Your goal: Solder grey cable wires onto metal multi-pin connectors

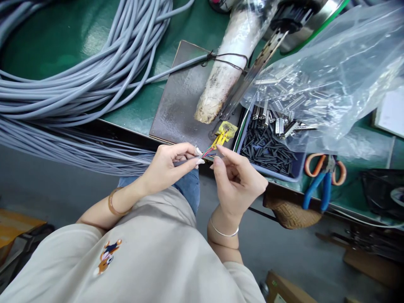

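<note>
My left hand (170, 164) pinches the end of a grey cable between thumb and fingertips. Thin coloured wires (207, 152), red and green among them, fan out from it to the right. The thumb and forefinger of my right hand (238, 176) close around the ends of these wires; the exact grip is partly hidden. Just beyond the fingertips lie a yellow clip-like piece (221, 136) and a stained yellow sponge (229, 128), at the corner of a dark metal plate (176, 105).
A thick coil of grey cable (126, 63) covers the bench's left. A white-wrapped tube (221, 75) and a perforated metal rod (263, 52) overhang the plate. At right are a blue bin (298, 170) of black sleeves, a plastic bag (347, 75) of metal connectors and blue-handled pliers (320, 185).
</note>
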{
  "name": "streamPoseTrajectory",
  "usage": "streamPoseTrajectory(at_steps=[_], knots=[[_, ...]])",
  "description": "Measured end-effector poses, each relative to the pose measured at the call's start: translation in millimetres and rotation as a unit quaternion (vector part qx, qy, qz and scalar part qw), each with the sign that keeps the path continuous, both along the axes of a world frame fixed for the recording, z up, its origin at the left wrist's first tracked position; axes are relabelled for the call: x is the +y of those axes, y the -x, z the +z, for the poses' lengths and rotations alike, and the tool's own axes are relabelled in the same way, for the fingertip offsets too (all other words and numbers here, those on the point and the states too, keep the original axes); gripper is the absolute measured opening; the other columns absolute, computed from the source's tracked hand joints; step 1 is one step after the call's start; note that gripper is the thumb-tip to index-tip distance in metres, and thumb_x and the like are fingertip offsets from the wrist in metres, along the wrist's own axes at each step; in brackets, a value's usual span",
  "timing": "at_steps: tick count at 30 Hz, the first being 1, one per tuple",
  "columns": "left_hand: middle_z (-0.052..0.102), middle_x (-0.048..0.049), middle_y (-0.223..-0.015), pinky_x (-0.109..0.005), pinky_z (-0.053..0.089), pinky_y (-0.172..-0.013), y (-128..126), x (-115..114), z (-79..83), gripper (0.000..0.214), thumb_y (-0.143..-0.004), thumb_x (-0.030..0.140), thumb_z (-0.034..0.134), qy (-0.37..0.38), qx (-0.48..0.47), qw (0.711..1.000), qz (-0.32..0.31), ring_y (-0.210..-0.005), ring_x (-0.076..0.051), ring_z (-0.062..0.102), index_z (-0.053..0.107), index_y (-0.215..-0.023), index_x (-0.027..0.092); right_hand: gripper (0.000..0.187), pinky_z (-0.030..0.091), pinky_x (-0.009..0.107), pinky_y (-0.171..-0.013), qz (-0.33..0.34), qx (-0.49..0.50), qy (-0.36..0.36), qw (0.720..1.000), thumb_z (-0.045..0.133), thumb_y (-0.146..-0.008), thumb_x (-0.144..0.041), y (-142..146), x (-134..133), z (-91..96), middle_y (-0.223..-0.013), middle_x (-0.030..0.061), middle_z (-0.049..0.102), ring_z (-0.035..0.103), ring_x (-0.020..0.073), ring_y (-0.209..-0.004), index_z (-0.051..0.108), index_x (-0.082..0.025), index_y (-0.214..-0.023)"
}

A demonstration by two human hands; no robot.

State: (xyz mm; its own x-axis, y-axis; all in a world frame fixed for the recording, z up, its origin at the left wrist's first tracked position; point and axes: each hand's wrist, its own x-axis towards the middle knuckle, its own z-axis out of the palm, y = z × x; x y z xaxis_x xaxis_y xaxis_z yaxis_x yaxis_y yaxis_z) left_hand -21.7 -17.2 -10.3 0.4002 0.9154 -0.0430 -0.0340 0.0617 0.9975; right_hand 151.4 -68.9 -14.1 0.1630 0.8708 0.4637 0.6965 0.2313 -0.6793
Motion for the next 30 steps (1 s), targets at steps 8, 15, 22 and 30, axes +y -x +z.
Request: streamPoseTrajectory(at_steps=[8,15,22,30], knots=[[0.075,-0.0054,-0.078,-0.021,0.054,-0.065,0,-1,-2.3,0.019,-0.089,0.03,0.073,-0.018,0.032,0.999,-0.001,-0.066,-0.012,0.066,0.073,-0.089,0.012,0.022,0.042,0.023,-0.051,0.014,-0.039,-0.01,0.999,0.069,-0.095,-0.021,-1,2,5.7,-0.076,-0.0033,0.072,0.047,0.0063,-0.048,0.077,-0.027,-0.115],[0.077,-0.0046,-0.079,-0.021,0.051,-0.064,0,-3,-6.6,0.019,-0.093,0.032,0.069,-0.09,0.083,0.992,-0.012,-0.064,-0.011,0.063,0.074,-0.092,0.013,0.005,0.046,0.02,-0.056,0.02,-0.073,0.0,0.997,0.071,-0.094,-0.019,-4,2,14.8,-0.073,-0.0059,0.072,0.057,0.0057,-0.053,0.072,-0.024,-0.096],[0.078,-0.008,-0.089,-0.025,0.055,-0.075,-7,-10,-13.3,0.015,-0.095,0.018,0.055,-0.199,0.11,0.974,0.018,-0.078,-0.015,0.07,0.07,-0.097,0.015,0.005,0.047,0.022,-0.057,0.074,-0.094,-0.003,0.993,0.067,-0.097,-0.02,11,-2,12.7,-0.08,-0.0034,0.074,0.065,0.008,-0.061,0.069,-0.024,-0.096],[0.069,-0.0003,-0.067,-0.019,0.052,-0.058,2,0,3.1,0.033,-0.086,0.043,0.079,0.083,-0.079,0.993,-0.004,-0.054,-0.007,0.058,0.062,-0.087,0.015,0.025,0.039,0.026,-0.05,-0.027,0.037,0.003,0.999,0.067,-0.098,-0.027,8,0,7.6,-0.069,-0.0048,0.061,0.046,0.0083,-0.051,0.075,-0.029,-0.121]])
